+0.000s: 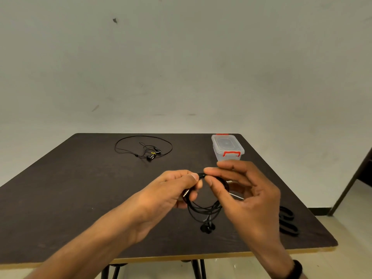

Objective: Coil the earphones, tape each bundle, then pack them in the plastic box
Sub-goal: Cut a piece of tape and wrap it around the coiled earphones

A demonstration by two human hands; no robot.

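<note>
1. Two earphone sets: one coiled earphones (203,208) above the table (80,188), pinched by left hand (175,190) and right hand (241,190); loose earphones (144,148) far.
2. One plastic box (227,147), lidded.
3. Dark object (287,221) partly hidden, unidentifiable.

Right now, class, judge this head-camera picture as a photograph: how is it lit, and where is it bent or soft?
Head view: dim, even light with faint shadows; wide-angle lens splays the table edges; coiled earphones and both hands, left hand and right hand, look slightly soft; plastic box shows no glare.
</note>
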